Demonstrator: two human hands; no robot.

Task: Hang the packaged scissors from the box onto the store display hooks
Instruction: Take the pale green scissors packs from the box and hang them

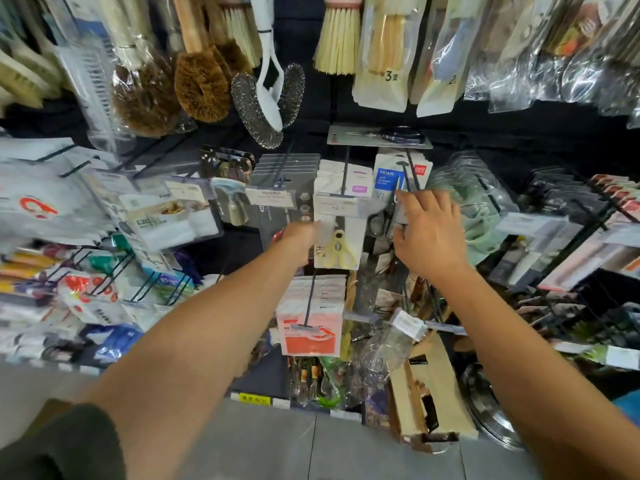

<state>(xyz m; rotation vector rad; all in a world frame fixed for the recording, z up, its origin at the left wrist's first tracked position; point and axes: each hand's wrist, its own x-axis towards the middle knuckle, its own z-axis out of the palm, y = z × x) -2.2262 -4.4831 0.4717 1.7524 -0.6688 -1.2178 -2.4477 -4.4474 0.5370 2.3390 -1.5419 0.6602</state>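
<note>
A white card pack with yellow scissors (338, 249) hangs on a centre hook under a price tag (335, 206). My left hand (302, 237) is at this pack's left edge, its blurred fingers closed on the card. My right hand (427, 230) reaches to the neighbouring hook (411, 176), with thumb and forefinger pinching a clear pack of black-handled scissors (382, 218). Behind that hook hang several packs with a blue HOME label (388, 178). The open cardboard box (433, 393) stands low on the right, below my right forearm.
Brushes and scourers (266, 102) hang above. A flat scissors card (379, 136) lies over the top of the hooks. Pink-and-white packs (311, 320) hang below the yellow scissors. Crowded hooks of goods fill both sides, and grey floor (311, 445) lies underneath.
</note>
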